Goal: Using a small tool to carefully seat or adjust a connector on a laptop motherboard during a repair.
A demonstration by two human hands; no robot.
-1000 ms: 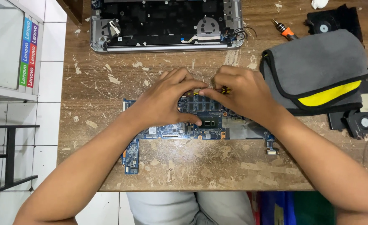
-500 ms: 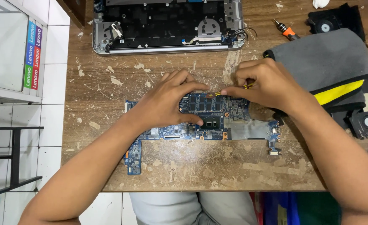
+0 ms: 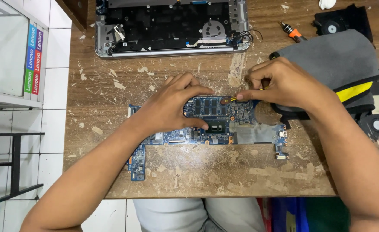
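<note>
Two hands: both of mine are on one laptop motherboard [image 3: 206,124], which lies flat near the middle of the wooden bench [image 3: 198,172].
Left hand [image 3: 172,107]: palm down on the board, fingers [image 3: 194,90] spread apart, thumb pressing beside the black processor chip [image 3: 214,127]; it steadies the board and grips nothing.
Right hand [image 3: 284,83]: fingers pinched together on a thin yellow-handled tool [image 3: 233,98], its tip touching the board's upper edge by the memory chips [image 3: 209,106].
Behind the board: an opened laptop base [image 3: 172,25] at the far edge of the bench.
Right side: a grey pouch with a yellow stripe [image 3: 340,68] under my right wrist, an orange-handled screwdriver [image 3: 291,31] just beyond it, a loose black cooling fan [image 3: 376,125] near the bench edge.
</note>
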